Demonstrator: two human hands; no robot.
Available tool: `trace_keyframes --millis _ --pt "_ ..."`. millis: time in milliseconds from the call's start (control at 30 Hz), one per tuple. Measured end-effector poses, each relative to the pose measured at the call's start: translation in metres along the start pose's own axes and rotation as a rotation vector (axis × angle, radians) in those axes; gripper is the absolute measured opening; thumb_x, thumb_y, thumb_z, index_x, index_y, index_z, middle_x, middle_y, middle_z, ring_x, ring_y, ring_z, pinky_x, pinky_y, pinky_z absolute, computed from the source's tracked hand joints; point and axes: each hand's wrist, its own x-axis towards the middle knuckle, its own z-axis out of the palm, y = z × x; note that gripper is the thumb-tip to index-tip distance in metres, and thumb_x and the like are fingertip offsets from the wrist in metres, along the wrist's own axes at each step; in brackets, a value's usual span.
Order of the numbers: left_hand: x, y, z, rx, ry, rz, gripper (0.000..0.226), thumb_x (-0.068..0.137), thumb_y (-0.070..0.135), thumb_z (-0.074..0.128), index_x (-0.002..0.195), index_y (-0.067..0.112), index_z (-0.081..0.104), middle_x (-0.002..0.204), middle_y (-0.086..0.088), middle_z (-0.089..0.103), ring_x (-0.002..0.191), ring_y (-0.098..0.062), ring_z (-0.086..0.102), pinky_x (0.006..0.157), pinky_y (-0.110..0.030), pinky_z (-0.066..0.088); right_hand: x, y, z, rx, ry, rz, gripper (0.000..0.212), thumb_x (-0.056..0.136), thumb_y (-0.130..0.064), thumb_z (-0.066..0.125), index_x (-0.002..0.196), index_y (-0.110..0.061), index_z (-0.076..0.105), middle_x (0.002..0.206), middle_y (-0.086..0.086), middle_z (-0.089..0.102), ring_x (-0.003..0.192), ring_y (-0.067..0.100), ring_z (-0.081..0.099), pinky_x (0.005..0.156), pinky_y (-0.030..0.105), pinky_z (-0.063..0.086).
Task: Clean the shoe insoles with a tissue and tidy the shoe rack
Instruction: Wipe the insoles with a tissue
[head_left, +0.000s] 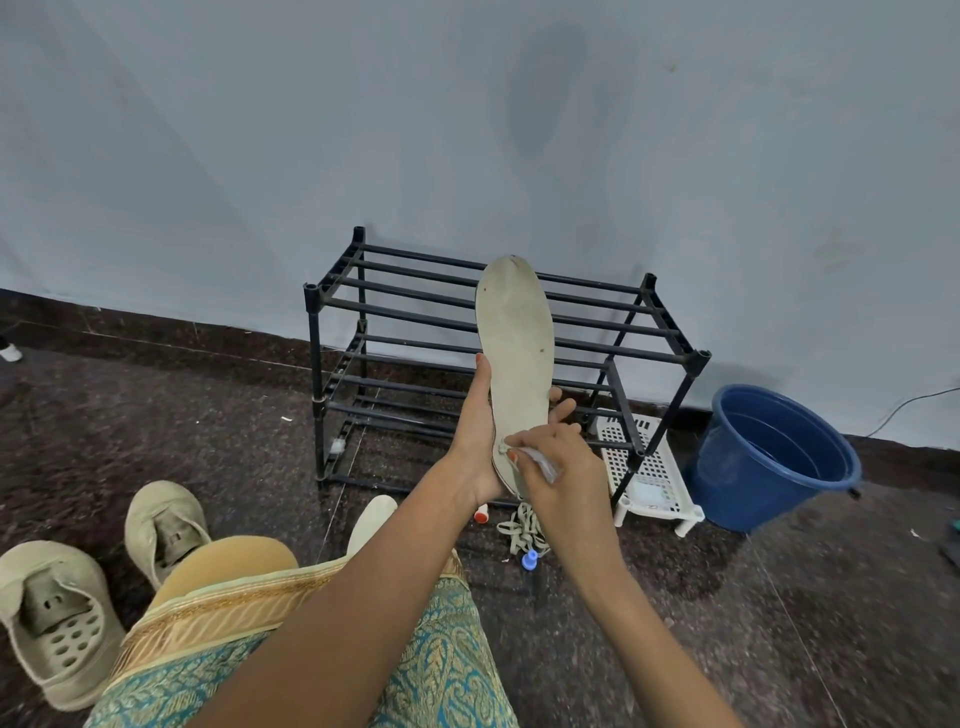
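Left hand grips one insole; right hand pinches one tissue; two shoes nearby

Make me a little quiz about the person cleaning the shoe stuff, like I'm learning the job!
1. Which hand pinches the tissue against the insole?
A. left hand
B. right hand
2. True or false: the two beige shoes lie on the floor, not on the shoe rack.
3. Fill the gap: the bucket to the right of the shoe rack is coloured ____.

Key
1. B; the left hand only grips the insole.
2. True.
3. Blue.
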Motion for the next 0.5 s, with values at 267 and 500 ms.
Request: trace_keyframes --millis 267,500 --pt "0.001 -0.001 0.001 -0.048 0.066 0.055 0.081 0.086 0.072 0.027 0.094 -0.001 0.062 0.073 -0.012 0.070 0.079 -0.021 0.068 0.090 -0.037 0.049 -0.010 0.003 -0.001 -0.007 -0.014 -0.014 0.012 0.081 -0.003 0.064 0.089 -0.009 0.070 0.087 -0.004 0.058 0.087 0.014 0.056 0.080 0.021 0.044" --pt "-0.001 -0.001 -0.001 0.116 0.021 -0.033 0.087 0.083 0.077 0.017 0.089 0.006 0.065 0.083 -0.011 0.069 0.071 -0.020 0.066 0.076 -0.034 0.049 0.010 0.013 0.000 -0.120 0.082 -0.025 0.012 0.083 -0.003 0.062 0.092 -0.006 0.069 0.092 0.003 0.059 0.096 0.017 0.054 0.080 0.018 0.039"
